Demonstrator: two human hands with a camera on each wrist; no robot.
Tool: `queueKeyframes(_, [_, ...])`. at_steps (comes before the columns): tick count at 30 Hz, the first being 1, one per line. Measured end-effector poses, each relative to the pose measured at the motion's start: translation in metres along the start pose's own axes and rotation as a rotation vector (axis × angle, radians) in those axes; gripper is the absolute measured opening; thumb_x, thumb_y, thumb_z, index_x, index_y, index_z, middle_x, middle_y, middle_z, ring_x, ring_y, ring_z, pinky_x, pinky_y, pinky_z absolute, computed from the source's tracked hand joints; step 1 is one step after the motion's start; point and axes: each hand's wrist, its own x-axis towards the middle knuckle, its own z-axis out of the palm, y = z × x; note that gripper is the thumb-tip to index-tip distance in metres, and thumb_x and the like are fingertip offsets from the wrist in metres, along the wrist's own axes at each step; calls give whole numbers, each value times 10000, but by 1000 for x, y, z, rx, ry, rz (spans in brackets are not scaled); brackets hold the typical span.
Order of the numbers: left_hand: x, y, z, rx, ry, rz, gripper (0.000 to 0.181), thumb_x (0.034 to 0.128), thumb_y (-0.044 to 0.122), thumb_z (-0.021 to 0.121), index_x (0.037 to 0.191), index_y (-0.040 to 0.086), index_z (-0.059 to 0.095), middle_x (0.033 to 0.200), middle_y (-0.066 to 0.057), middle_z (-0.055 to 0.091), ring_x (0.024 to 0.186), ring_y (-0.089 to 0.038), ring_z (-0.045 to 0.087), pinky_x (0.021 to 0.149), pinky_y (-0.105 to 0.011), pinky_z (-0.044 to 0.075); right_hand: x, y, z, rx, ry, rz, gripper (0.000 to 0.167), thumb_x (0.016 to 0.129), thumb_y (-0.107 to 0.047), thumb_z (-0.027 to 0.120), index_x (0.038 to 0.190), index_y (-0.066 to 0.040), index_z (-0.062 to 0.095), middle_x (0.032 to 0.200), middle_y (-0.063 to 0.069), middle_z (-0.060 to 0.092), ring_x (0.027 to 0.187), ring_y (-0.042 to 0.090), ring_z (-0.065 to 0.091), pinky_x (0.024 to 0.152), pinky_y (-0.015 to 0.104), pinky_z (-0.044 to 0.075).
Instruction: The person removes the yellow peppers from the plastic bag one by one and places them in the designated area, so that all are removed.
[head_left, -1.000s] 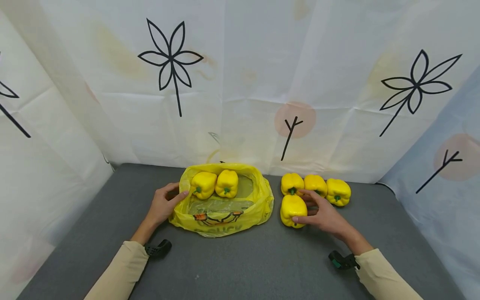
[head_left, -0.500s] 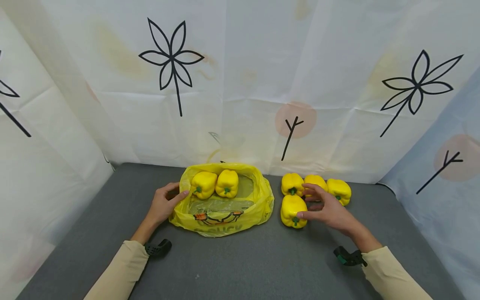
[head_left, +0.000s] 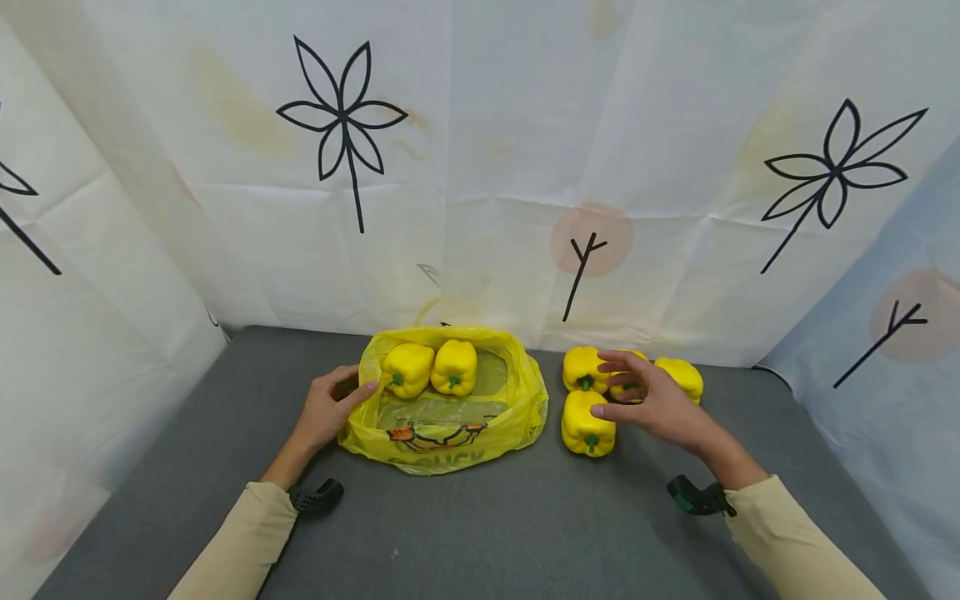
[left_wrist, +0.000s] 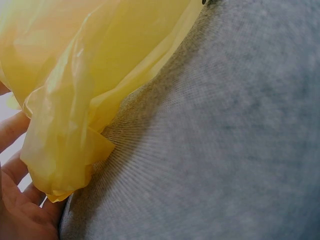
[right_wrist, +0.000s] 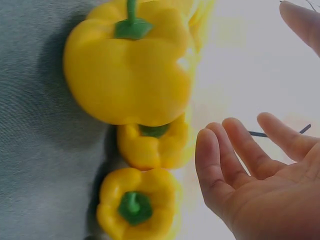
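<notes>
My left hand (head_left: 326, 412) is at the left side of an open yellow plastic bag (head_left: 442, 446) and holds its edge, the thumb over the rim. In the left wrist view a bunched corner of the bag (left_wrist: 65, 145) hides part of the fingers. Inside the bag lie two yellow bell peppers (head_left: 408, 369). My right hand (head_left: 667, 408) hovers, fingers spread, beside a front yellow bell pepper (head_left: 587, 429); the right wrist view shows nothing in the palm. Behind that pepper stand three more in a row, the middle one (head_left: 626, 385) partly covered by my fingers.
A dark grey table (head_left: 480, 533) carries everything. White cloth (head_left: 487, 167) with printed plants hangs behind the table and at both sides. The back row's rightmost pepper (head_left: 681, 377) is partly behind my right hand.
My right hand has let go of the front pepper, lifted off and moved slightly right and back. That pepper stays in front of the row. The left hand and bag have not moved.
</notes>
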Motion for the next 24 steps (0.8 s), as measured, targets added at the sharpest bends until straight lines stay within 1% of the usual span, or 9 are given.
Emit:
queueKeyframes(2, [0, 1, 0, -2, 0, 4, 352, 995, 103, 665, 1318, -35, 647, 1132, -173, 655, 926, -87, 653, 781, -207, 540, 2, -3, 0, -4, -2, -15, 797, 907, -294, 797, 1542, -42, 385, 1459, 214, 485, 1276, 449, 498, 1023, 616, 424])
queueKeyframes(6, [0, 2, 1, -6, -3, 7, 355, 997, 110, 665, 1318, -38, 646, 1136, -182, 657, 929, -90, 653, 780, -204, 540, 9, -11, -1, -1, -9, -28, 747, 900, -301, 804, 1509, -69, 439, 1426, 204, 521, 1251, 437, 524, 1032, 618, 418])
queueKeyframes(9, [0, 1, 1, -6, -1, 7, 351, 996, 113, 667, 1312, -38, 651, 1131, -179, 660, 925, -90, 654, 776, -204, 541, 16, -15, 0, 3, -17, -26, 724, 893, -314, 810, 1491, -94, 466, 1401, 189, 547, 1238, 421, 536, 1028, 595, 432])
queueKeyframes(14, [1, -3, 0, -3, -5, 7, 349, 999, 114, 662, 1316, -31, 649, 1130, -176, 654, 921, -79, 654, 778, -208, 542, 26, -21, 2, 16, -32, -30, 670, 899, -297, 805, 1459, -81, 506, 1382, 174, 568, 1226, 398, 555, 1026, 559, 449])
queueKeyframes(18, [0, -3, 0, -12, -12, 5, 355, 1000, 114, 661, 1327, -25, 645, 1138, -182, 651, 926, -78, 653, 781, -209, 542, 31, -26, 4, 24, -44, -45, 619, 903, -292, 801, 1428, -89, 543, 1361, 162, 588, 1208, 378, 580, 1002, 527, 481])
queueKeyframes(21, [0, -2, 0, -14, -8, 8, 352, 997, 107, 663, 1321, -30, 646, 1133, -182, 654, 924, -79, 655, 778, -207, 542, 35, -29, 4, 22, -51, -50, 626, 897, -324, 804, 1422, -96, 549, 1327, 128, 610, 1198, 360, 589, 989, 508, 497])
queueKeyframes(24, [0, -1, 0, -6, -4, 11, 349, 998, 108, 663, 1315, -38, 647, 1124, -176, 656, 920, -78, 655, 775, -205, 542, 40, -31, 5, 32, -58, -56, 638, 903, -324, 799, 1435, -92, 534, 1315, 113, 617, 1203, 359, 584, 986, 495, 503])
